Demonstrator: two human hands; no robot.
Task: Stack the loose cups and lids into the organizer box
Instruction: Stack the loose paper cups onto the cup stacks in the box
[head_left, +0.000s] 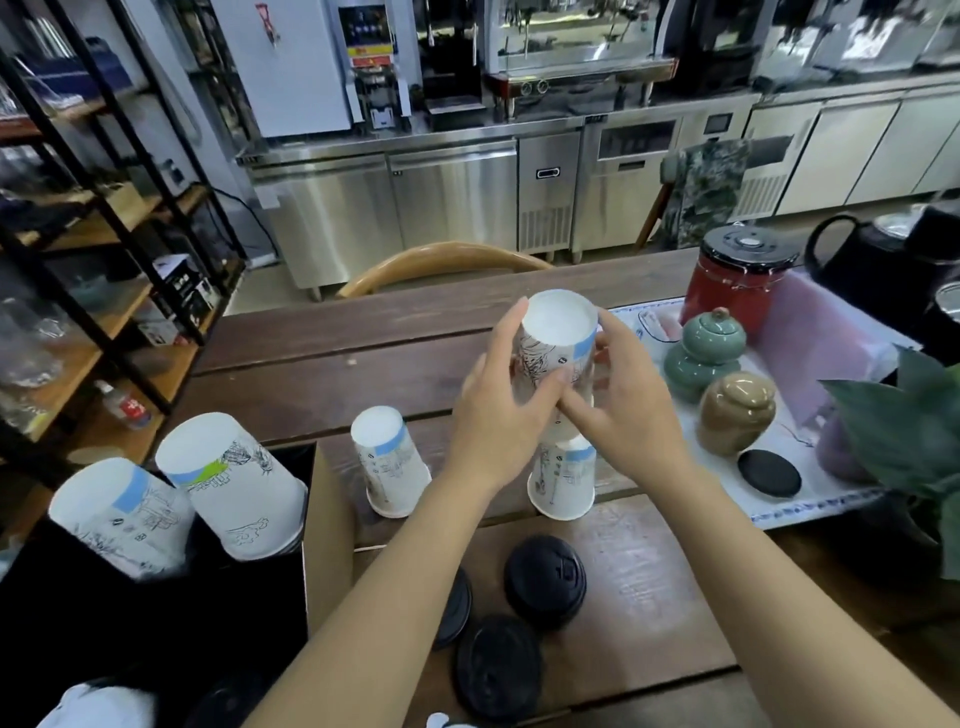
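Observation:
Both hands hold one upside-down white paper cup (558, 332) above the table. My left hand (501, 415) wraps its left side and my right hand (623, 410) its right side. Directly beneath stands another inverted cup (562, 486), partly hidden by my hands. A third inverted cup (387, 460) stands on the table to the left. The cardboard organizer box (327, 525) at lower left holds two inverted cups (236, 483) (119, 514). Three black lids (545, 579) (498, 667) (453, 608) lie on the table near me.
A white tray (810, 499) on the right carries a green jar (706, 353), a tan jar (735, 413), a red canister (740, 280) and a black coaster (769, 473). A plant (909, 441) is at far right. A chair back (441, 260) stands behind the table, shelving (104, 260) at left.

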